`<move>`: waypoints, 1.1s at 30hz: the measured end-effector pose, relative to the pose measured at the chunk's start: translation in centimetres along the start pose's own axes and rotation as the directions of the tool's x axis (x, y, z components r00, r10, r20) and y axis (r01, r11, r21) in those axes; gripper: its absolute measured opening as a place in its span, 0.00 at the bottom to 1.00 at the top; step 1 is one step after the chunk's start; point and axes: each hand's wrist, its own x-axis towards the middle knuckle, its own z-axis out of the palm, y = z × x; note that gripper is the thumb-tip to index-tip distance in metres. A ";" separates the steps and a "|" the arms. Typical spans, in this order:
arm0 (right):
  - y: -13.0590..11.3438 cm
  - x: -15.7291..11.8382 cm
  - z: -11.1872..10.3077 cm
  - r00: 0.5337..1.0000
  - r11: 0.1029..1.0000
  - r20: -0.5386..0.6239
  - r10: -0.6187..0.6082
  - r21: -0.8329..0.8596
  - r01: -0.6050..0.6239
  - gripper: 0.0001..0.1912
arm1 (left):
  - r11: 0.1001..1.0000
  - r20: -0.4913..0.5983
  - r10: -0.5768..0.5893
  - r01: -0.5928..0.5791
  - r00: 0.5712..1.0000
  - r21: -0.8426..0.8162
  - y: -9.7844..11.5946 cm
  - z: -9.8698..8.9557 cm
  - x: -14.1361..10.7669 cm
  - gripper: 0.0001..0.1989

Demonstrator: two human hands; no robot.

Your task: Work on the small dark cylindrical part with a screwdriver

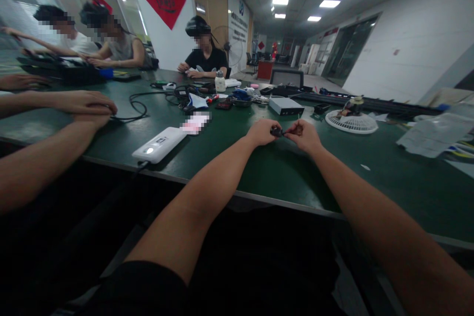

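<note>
Both my hands meet just above the green table. My left hand is closed on a small dark part, whose exact kind I cannot make out. From the right, my right hand pinches at a thin piece by the end of that dark part. A slim light tip stands up above the right fingers; what it belongs to is hidden.
A white power bank with a cable lies left. Beyond my hands are a grey metal box, a white fan grille, a bottle and tangled cables. Another person's hands rest at left; several people sit farther back.
</note>
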 end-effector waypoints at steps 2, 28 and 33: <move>-0.2 -0.1 0.1 1.000 1.000 0.011 -0.024 0.006 0.024 0.22 | 1.000 0.000 -0.005 0.005 1.000 0.011 0.1 -0.1 0.0 0.17; 0.3 0.2 0.3 0.995 0.985 -0.017 -0.101 -0.143 0.097 0.23 | 0.999 -0.034 -0.035 0.035 0.999 -0.006 0.3 0.1 0.2 0.17; -1.5 -0.4 0.2 0.992 0.998 -0.105 -0.062 0.025 0.065 0.31 | 0.987 -0.126 -0.151 0.157 0.981 0.041 -0.2 -0.4 0.1 0.18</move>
